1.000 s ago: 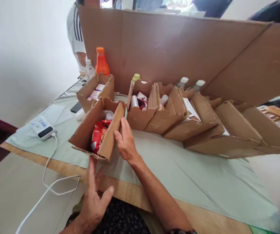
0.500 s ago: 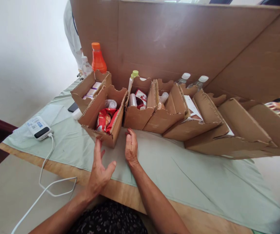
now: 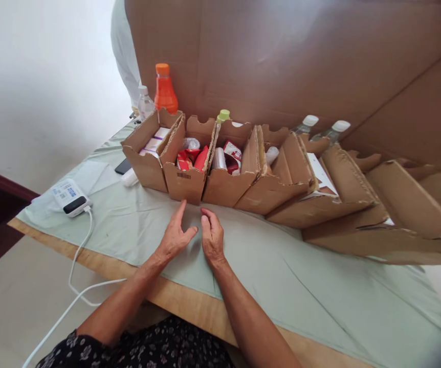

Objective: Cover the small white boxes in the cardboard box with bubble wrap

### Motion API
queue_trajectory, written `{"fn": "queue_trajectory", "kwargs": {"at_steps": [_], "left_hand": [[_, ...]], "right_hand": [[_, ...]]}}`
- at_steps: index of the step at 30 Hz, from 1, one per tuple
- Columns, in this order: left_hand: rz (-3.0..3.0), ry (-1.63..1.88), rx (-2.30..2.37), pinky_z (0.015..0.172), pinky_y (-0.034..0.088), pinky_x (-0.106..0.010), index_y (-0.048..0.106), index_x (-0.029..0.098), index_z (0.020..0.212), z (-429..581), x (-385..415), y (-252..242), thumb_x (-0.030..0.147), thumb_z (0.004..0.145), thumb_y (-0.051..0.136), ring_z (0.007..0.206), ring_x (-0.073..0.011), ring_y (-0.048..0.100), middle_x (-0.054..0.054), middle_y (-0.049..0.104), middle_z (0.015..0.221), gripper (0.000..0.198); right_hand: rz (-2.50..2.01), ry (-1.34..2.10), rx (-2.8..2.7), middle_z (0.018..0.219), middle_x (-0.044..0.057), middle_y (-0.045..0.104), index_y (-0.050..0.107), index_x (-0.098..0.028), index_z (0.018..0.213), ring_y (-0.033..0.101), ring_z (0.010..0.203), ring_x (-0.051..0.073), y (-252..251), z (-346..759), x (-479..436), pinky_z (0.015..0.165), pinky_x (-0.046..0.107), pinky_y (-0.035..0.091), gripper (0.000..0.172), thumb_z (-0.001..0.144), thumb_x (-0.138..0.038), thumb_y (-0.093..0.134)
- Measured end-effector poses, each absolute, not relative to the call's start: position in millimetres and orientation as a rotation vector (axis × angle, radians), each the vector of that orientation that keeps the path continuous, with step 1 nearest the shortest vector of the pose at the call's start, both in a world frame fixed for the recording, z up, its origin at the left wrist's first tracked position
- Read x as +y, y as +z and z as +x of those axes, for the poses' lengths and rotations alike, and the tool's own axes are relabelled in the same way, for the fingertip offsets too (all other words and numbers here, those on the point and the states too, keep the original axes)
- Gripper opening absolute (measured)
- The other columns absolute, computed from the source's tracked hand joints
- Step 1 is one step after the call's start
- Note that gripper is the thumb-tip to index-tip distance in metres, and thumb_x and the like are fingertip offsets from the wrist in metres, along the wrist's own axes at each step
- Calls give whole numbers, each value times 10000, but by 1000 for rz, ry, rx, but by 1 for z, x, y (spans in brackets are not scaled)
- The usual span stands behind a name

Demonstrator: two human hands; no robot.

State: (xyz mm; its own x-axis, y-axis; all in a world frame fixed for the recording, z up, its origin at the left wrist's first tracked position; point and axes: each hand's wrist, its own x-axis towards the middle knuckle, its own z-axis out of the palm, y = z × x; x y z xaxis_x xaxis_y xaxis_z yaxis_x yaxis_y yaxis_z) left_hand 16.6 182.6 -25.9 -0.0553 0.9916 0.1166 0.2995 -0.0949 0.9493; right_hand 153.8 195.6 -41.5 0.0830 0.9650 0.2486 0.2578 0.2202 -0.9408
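My left hand (image 3: pixel 175 232) is open just in front of a cardboard box (image 3: pixel 184 186), its fingertips close to the lower front edge; I cannot tell if they touch. Red packets (image 3: pixel 192 159) and a clear plastic-wrapped item lie in that box. To the right, my right hand (image 3: pixel 212 236) is open too, fingers stretched toward the base of the neighbouring cardboard box (image 3: pixel 224 190), which contains a silvery cylinder (image 3: pixel 219 159) and a red-and-white packet (image 3: pixel 233 156). Both palms face each other above the cloth with nothing held.
More cardboard boxes (image 3: pixel 278 197) continue rightward; one with small white cartons (image 3: pixel 154 143) stands left. Behind are an orange bottle (image 3: pixel 166 94), clear bottles (image 3: pixel 307 124) and a tall cardboard panel (image 3: pixel 262 61). A white device (image 3: pixel 70 197) with a cable (image 3: pixel 76 260) lies on the green cloth (image 3: pixel 259 260).
The box with the red packets has moved back into line between its neighbours. My left hand has shifted right, nearer my right hand. The view has turned slightly.
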Motion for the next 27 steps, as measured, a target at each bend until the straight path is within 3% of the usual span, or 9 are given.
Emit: {"fn": "queue_trajectory", "kwargs": {"at_steps": [5, 11, 14, 16, 19, 23, 27], "left_hand": [[1481, 1311, 1401, 1320, 190, -512, 323, 203, 1615, 23, 204, -14, 204, 801, 632, 1624, -293, 184, -129, 217, 1745, 870], [1489, 1286, 1434, 1312, 215, -552, 345, 139, 1597, 14, 196, -4, 225, 793, 652, 1591, -332, 284, -186, 333, 1692, 864], [1529, 1303, 1485, 1285, 296, -557, 396, 166, 1573, -2, 153, -11, 241, 824, 656, 1555, -331, 365, -173, 412, 1653, 796], [1505, 1323, 1549, 1260, 350, -556, 426, 195, 1557, -11, 123, -18, 217, 839, 646, 1526, -327, 416, -160, 460, 1623, 752], [1437, 1348, 1616, 1229, 398, -567, 465, 243, 1533, -23, 91, -27, 194, 859, 625, 1498, -327, 457, -132, 499, 1596, 695], [1249, 1387, 1680, 1228, 392, -585, 455, 268, 1532, -43, 73, -30, 247, 889, 650, 1460, -335, 497, -124, 485, 1604, 672], [1017, 1580, 1649, 1249, 377, -521, 386, 296, 1564, -64, 69, -26, 337, 937, 656, 1494, -307, 459, -126, 417, 1644, 684]], "right_hand": [[-1249, 747, -1489, 1166, 110, 753, 708, -214, 1118, 680, 1132, 246, -41, 151, 196, 1047, 448, 514, 316, 966, -395, 499], [-1247, 705, -1547, 1119, 98, 764, 712, -213, 1090, 700, 1055, 229, -16, 148, 197, 979, 414, 551, 285, 948, -360, 513], [-1165, 707, -1705, 1045, 59, 770, 660, -222, 1274, 712, 913, 185, 32, 126, 213, 887, 342, 569, 360, 973, -333, 496], [-1152, 655, -1896, 984, 32, 768, 539, -230, 1464, 704, 843, 175, 71, 101, 233, 880, 334, 557, 493, 980, -297, 473], [-1289, 470, -2208, 929, 40, 771, 384, -204, 1592, 713, 864, 224, 116, 57, 269, 903, 382, 539, 659, 948, -243, 517], [-1485, 239, -2392, 1012, 139, 781, 657, -163, 1319, 730, 954, 296, 137, 18, 297, 853, 397, 528, 382, 980, -209, 488], [-1467, 207, -2450, 960, 141, 790, 713, -196, 1154, 741, 890, 289, 132, 19, 268, 769, 350, 500, 290, 1016, -234, 461]]}}
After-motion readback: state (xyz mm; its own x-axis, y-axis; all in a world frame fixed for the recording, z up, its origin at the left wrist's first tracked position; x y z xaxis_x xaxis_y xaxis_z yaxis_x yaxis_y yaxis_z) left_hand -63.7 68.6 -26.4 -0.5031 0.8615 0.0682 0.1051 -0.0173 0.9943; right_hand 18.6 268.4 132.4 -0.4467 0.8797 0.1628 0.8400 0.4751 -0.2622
